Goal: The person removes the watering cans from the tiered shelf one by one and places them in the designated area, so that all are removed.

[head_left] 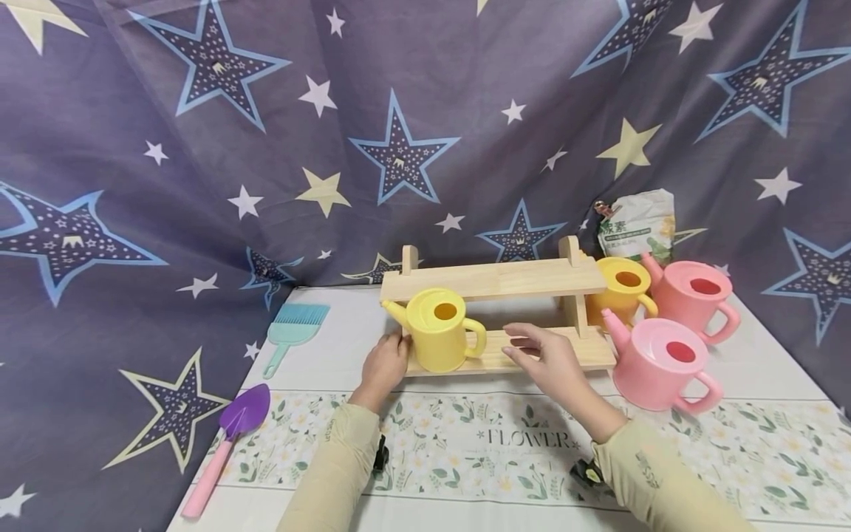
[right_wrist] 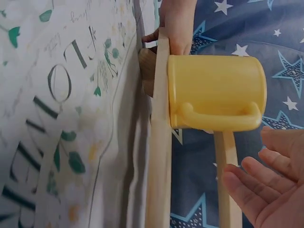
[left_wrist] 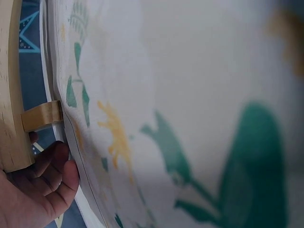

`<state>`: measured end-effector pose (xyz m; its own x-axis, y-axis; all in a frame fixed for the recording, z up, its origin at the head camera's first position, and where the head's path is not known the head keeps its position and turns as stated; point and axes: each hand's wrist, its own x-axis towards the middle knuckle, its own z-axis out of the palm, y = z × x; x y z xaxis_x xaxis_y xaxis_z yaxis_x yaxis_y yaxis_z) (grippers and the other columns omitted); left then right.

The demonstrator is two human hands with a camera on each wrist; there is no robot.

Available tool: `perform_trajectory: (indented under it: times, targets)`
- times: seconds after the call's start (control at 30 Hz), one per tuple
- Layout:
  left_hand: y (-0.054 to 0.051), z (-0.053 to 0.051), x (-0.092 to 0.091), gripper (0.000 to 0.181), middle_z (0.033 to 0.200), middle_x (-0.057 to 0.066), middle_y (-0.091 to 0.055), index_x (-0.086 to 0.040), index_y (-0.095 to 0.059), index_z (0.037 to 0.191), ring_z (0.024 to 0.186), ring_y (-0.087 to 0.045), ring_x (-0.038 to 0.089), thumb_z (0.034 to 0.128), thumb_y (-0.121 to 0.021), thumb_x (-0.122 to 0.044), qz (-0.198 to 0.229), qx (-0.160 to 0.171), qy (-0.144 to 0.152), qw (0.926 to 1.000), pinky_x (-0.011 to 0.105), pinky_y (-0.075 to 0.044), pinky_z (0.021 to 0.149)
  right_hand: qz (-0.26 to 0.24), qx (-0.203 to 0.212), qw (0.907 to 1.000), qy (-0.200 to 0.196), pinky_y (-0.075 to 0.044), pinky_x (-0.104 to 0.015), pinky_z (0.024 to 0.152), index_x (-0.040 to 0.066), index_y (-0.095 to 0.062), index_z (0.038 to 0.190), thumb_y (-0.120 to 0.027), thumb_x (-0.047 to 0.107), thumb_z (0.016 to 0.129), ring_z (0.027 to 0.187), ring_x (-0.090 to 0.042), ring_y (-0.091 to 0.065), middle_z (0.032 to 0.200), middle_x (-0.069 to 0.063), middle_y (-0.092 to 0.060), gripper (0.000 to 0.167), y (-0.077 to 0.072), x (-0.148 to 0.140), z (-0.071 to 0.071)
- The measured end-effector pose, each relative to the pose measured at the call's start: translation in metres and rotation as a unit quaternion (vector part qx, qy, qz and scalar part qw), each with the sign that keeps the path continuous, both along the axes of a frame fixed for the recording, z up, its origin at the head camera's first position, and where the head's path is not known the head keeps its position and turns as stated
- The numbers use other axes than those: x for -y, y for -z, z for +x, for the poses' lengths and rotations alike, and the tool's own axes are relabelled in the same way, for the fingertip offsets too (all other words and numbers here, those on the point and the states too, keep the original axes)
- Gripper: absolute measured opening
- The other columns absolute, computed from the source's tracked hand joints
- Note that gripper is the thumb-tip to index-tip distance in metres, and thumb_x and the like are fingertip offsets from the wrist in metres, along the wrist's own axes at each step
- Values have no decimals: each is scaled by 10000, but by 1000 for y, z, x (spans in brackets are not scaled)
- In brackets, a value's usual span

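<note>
A light-yellow watering can [head_left: 439, 347] stands upright on the lower board of a two-tier wooden shelf [head_left: 505, 279], near its left end, spout to the left. My left hand [head_left: 385, 366] grips the left end of that lower board. In the left wrist view its curled fingers [left_wrist: 64, 187] reach beneath the board. To the right of the can's handle, my right hand [head_left: 548, 362] hovers over the lower board with nothing in it. Its fingers [right_wrist: 251, 190] are loosely extended and apart from the can in the right wrist view.
Right of the shelf stand a darker yellow watering can [head_left: 614, 288], a coral one [head_left: 694, 299] and a pink one [head_left: 658, 366]. A white bag [head_left: 638, 225] is behind them. Leftward lie a teal brush [head_left: 295, 334] and a purple trowel [head_left: 229, 443] with a pink handle.
</note>
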<state>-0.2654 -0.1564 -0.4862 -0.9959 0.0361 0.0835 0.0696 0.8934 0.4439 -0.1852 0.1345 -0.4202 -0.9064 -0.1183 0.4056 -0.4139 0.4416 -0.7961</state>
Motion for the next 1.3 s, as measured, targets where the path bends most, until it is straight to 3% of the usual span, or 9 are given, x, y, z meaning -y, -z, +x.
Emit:
perform_trajectory:
  times: [0.4,0.63,1.0,1.3]
  targets:
    - [-1,1,-3,461,1139,153,-614,-54,-560,1320,1075,-603,328,1070,-327,-363,-11,45,-16,10000,487,-492,901,119,189,9997,45,-560,-357,824,26,-640,1226,-716,56,886,978,-304,-689,1174,-172,-664,350,7,22,-15]
    - [-1,0,-3,457,1136,148,-614,-56,-571,1301,1070,-605,327,1069,-329,-366,-13,91,-52,9999,483,-489,903,153,228,9996,115,-565,-337,802,11,-641,1219,-710,41,887,952,-286,-694,1113,-151,-687,340,12,33,-19]
    - [-2,2,-2,449,1142,144,-612,-73,-571,1306,1075,-602,331,1067,-332,-369,22,56,-57,10000,486,-485,908,187,202,9993,265,-574,-298,750,65,-675,1146,-696,59,904,928,-243,-703,1078,-109,-708,243,15,40,-18]
    - [-3,2,-2,444,1143,123,-617,-81,-571,1317,1083,-600,312,1063,-349,-370,128,67,-88,9999,480,-482,911,222,-1,9995,244,-570,-292,762,24,-670,1185,-700,64,901,943,-264,-702,1115,-141,-699,288,16,34,-9]
